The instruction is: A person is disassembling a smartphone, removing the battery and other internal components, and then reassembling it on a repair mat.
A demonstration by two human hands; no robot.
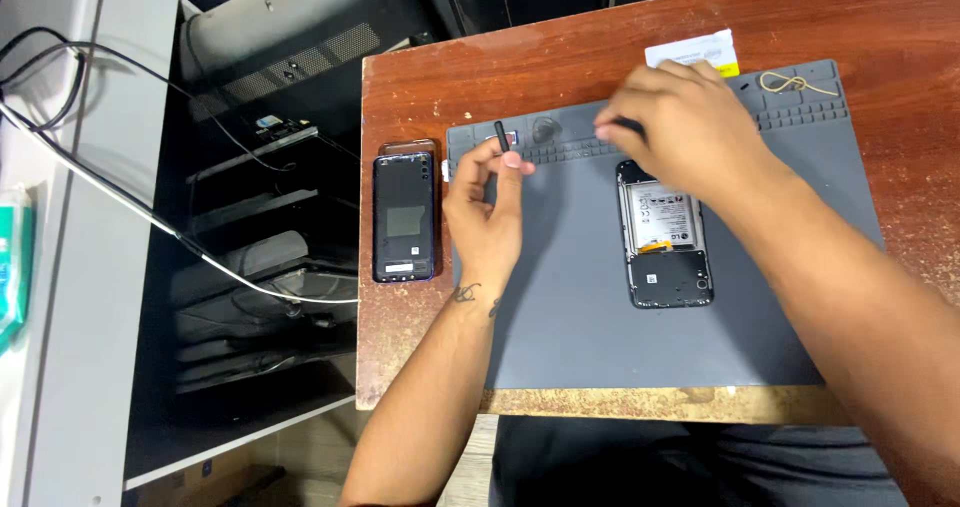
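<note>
An opened phone lies on the grey work mat, its battery and black lower cover exposed. My right hand hovers over the phone's top end, fingers pinched on a small dark piece near the mat's tray strip. My left hand holds a thin black tool upright over the mat's left side. The phone's dark back cover lies on the wooden table, left of the mat.
A white card and a thin yellowish loop of wire lie at the mat's far edge. Left of the table stand dark shelves with devices and cables. The table's near edge is worn.
</note>
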